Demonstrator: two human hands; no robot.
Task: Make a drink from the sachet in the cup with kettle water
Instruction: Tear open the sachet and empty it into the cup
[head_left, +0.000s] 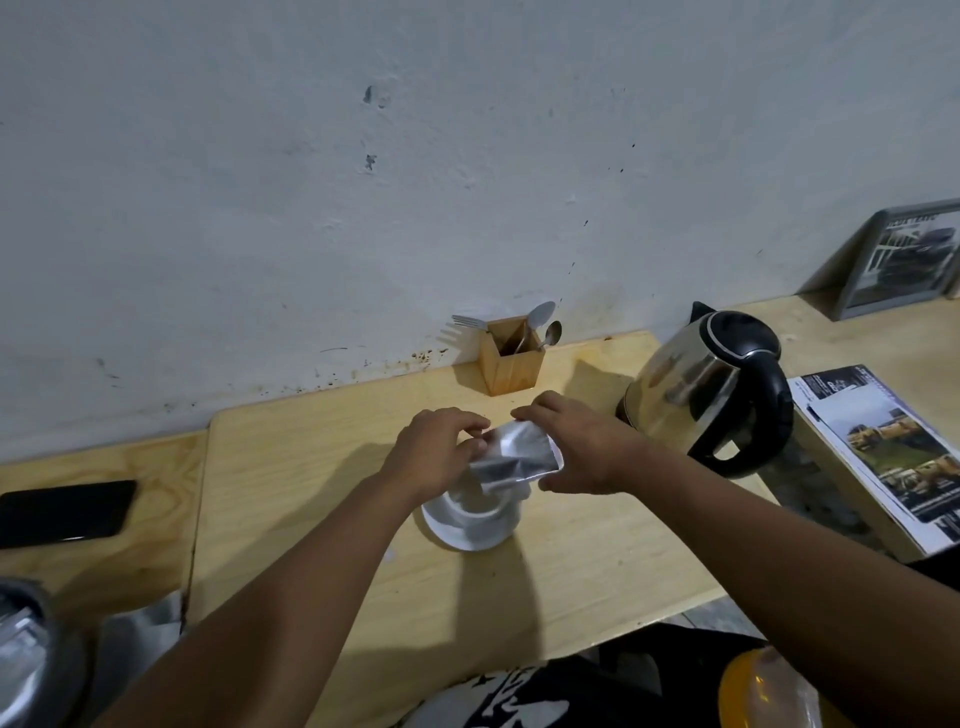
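Head view: both the left hand and right hand pinched the silver sachet directly above the white cup, apparently emptying it; kettle water and stirring remained.

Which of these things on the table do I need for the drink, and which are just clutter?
Needed: sachet held in both hands, cup on saucer, kettle, spoons in the wooden holder.

Clutter: phone, magazine, framed picture.
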